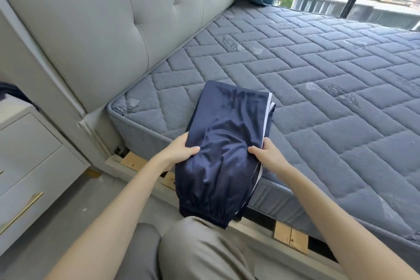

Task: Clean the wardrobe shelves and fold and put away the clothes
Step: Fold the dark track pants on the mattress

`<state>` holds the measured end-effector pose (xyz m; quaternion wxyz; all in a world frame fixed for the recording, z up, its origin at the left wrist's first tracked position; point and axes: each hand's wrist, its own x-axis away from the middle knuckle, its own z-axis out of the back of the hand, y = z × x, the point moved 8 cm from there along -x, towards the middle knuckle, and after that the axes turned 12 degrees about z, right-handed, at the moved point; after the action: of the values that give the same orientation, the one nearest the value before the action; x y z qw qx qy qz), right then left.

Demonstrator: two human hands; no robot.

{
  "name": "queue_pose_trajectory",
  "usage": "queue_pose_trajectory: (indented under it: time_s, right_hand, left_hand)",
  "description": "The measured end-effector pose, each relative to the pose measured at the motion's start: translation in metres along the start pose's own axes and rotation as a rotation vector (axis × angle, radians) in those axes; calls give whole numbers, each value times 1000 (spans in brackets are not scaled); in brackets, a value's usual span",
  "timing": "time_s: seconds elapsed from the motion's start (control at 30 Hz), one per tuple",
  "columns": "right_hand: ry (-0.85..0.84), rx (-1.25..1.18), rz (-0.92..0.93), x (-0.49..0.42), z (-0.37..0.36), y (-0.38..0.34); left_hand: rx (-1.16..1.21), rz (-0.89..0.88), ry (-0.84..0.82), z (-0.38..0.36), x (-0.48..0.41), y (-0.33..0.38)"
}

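The mattress (318,79) bears the far end of the folded trousers (227,143); their cuff hangs off its edge. Left hand (179,151) and right hand (267,154) pinch the sides. Folding looks mid-step; next probably another fold, edges kept aligned.

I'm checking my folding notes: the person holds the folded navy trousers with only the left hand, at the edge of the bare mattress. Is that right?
Not quite. The head view shows both hands on the folded navy trousers: the left hand grips their left side, the right hand their right side. They are at the edge of the bare mattress, as stated.
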<state>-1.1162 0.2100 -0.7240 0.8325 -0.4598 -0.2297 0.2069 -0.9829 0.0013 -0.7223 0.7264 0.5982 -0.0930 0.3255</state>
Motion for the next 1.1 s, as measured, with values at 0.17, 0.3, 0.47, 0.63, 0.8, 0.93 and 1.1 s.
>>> queue_pose_trajectory:
  time_s: [0.17,0.3,0.47,0.63,0.8,0.93,1.1]
  right_hand:
    - [87,263,68,-2,14,-7]
    - [121,356,-63,-10,21,5]
    - [104,280,-98,-16,12,10]
    - [57,19,-93,-20,8,21]
    - [17,-377,16,-5,24,-5]
    - [174,-435,115,12,49,-44]
    - [26,-344,316,37,73,-100]
  left_hand:
    - [-303,15,330,7,-17,6]
    - [-457,233,520,24,-23,2]
    - [-503,289,482,33,-33,0]
    - [-57,209,280,34,-37,-9]
    - [176,9,159,33,-5,20]
    - [170,-112,314,51,37,61]
    - [-93,-317,254,54,91,120]
